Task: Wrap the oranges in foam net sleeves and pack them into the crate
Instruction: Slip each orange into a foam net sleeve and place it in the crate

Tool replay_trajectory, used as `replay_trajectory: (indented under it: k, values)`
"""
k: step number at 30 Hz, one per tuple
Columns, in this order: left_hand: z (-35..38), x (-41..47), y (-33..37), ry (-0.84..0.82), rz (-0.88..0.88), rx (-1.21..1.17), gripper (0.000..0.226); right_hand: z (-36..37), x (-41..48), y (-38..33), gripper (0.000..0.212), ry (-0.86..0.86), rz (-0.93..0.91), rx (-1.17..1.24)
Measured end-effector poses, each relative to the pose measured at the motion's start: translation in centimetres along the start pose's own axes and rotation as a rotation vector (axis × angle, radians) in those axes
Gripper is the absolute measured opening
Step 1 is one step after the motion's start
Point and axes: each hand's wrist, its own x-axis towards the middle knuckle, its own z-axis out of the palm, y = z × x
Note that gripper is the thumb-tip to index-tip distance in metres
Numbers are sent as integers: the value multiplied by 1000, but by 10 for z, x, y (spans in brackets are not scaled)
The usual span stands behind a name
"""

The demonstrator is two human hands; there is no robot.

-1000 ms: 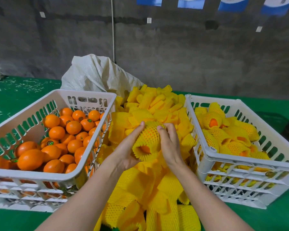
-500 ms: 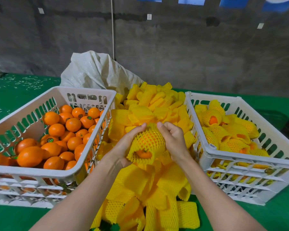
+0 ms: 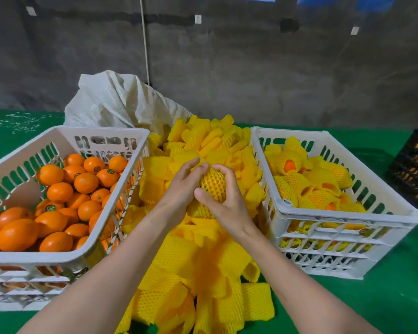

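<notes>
Both my hands hold one orange in a yellow foam net sleeve (image 3: 214, 186) above the middle pile of loose sleeves (image 3: 203, 268). My left hand (image 3: 182, 186) grips its left side and pinches the sleeve's top. My right hand (image 3: 223, 201) curls round its right side, thumb across the front. The orange skin shows only through the mesh. The white crate on the left (image 3: 65, 259) holds several bare oranges (image 3: 85, 183). The white crate on the right (image 3: 343, 215) holds several wrapped oranges (image 3: 290, 165).
A white woven sack (image 3: 116, 102) lies behind the sleeve pile. A dark crate (image 3: 415, 165) with orange fruit stands at the far right edge. Green cloth (image 3: 384, 297) covers the table. A grey wall rises behind it.
The sleeve's open end with bare orange faced me before; now the orange is turned and covered by mesh. My right hand has shifted round to the front, and both hands sit closer together.
</notes>
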Motion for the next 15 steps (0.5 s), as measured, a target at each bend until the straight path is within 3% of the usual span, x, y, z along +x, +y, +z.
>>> replay_trajectory:
  k: [3,8,12,15]
  values:
    - [19,3,5,27,64,0,13,-16,3,-1,50,71,-46,-28]
    - [61,11,-1,-39,199,-34,36,-62,7,5,53,203,-80,-42]
    - [107,23,-22,89,368,293,30,-120,26,16,38,441,-42,-86]
    - [145,37,-32,-56,474,572,24,-165,48,35,37,560,65,-221]
